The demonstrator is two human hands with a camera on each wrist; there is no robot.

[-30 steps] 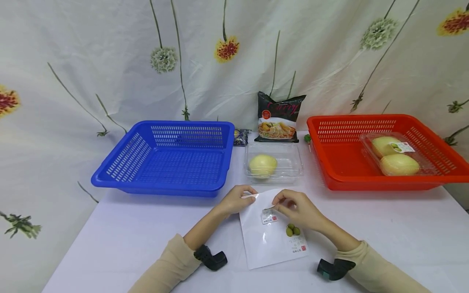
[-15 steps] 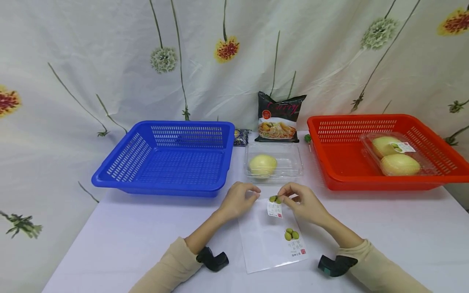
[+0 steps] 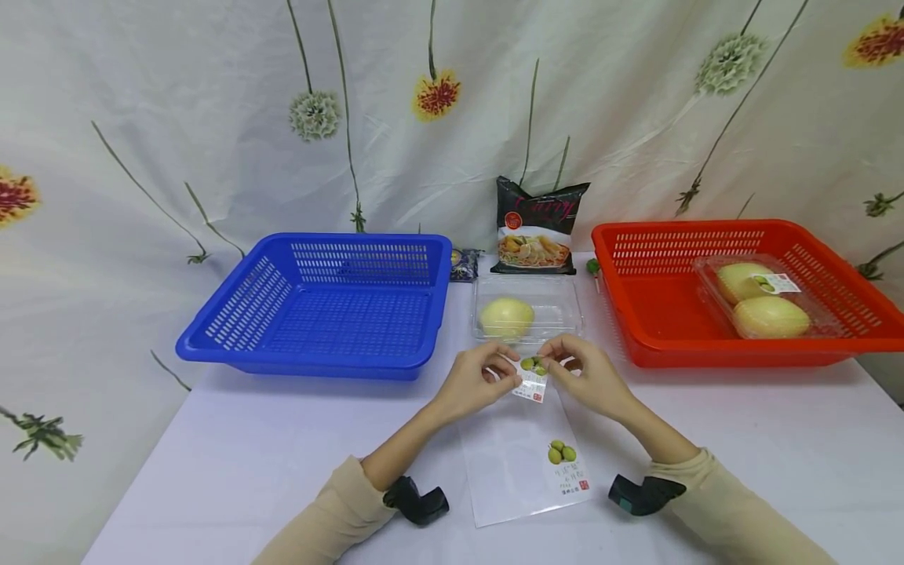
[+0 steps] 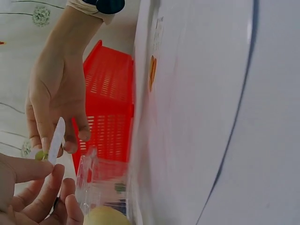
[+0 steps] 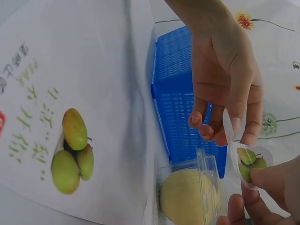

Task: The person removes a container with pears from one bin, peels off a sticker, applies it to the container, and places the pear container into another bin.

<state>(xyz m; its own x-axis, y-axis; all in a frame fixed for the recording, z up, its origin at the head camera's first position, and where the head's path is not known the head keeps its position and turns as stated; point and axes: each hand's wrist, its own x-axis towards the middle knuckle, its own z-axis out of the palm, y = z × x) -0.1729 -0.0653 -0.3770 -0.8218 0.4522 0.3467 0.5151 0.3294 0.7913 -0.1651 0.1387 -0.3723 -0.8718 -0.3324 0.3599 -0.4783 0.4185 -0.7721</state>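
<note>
A small white fruit sticker [image 3: 531,382] printed with green pears is up between both hands, above the far end of the white sheet [image 3: 510,463]. My right hand [image 3: 588,380] pinches its upper right corner between thumb and fingers. At its left edge my left hand [image 3: 472,382] grips it with thumb and curled fingers. One more pear sticker [image 3: 563,453] with writing lies flat on the sheet's right side. Just beyond the hands, a clear plastic box [image 3: 555,310] holds one yellow-green fruit [image 3: 506,318]. In the right wrist view, the sticker [image 5: 247,164] looks bent along one side.
A blue basket [image 3: 311,365] stands at the left. The red basket [image 3: 706,345] at the right contains a clear box of two fruits [image 3: 770,316] with a pear sticker. A black noodle packet [image 3: 538,227] and a small dark packet [image 3: 464,265] are at the back.
The right hand has lifted the sticker off the sheet and turned its pear picture up. My left hand has left the sheet's top edge and moved right to the sticker.
</note>
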